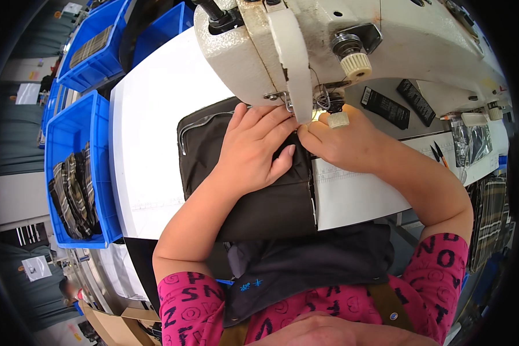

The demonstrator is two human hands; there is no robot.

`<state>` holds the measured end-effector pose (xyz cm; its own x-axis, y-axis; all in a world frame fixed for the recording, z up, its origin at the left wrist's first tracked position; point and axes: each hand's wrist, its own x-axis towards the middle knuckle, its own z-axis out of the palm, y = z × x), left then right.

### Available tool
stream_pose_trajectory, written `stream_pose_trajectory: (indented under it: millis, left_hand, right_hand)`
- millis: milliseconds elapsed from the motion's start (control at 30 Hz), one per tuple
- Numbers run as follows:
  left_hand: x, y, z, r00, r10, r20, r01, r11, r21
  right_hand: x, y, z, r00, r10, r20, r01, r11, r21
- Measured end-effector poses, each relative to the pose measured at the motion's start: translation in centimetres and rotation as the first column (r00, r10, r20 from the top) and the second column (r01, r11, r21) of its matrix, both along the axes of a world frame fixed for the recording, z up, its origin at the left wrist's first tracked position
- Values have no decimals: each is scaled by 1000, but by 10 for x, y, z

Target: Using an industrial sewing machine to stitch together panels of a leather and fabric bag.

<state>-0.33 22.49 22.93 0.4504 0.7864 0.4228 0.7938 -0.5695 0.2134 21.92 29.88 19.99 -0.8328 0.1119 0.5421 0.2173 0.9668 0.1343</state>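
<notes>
A dark fabric piece [242,213] with a silver zipper [182,141] along its upper left lies under the head of a white sewing machine [242,57]. My left hand [258,144] rests spread on the fabric, fingertips just left of the presser area. My right hand [343,138] has its fingers bent and pinched at the fabric's right edge, beside the needle area and a lit spot. The needle tip itself is hidden by the machine head and my fingers.
Blue bins [104,176] with plaid fabric [69,196] stand left of the white table [144,144]. Dark labelled strips [383,106], scissors [438,153] and a clear bag [470,141] sit on the right. Plaid pieces [487,213] are at the far right. A person [69,291] appears at lower left.
</notes>
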Motion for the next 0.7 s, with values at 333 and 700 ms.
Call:
stream_pose_trajectory:
  millis: [333,700]
  left_hand:
    - [13,-10,-14,989,118,-86,-115,993,40]
    - [25,-21,-20,963,222,-151,-214,975,64]
  right_hand:
    - [4,-8,6,991,-57,125,92,951,-294]
    - [10,-7,4,996,-36,82,58,956,-288]
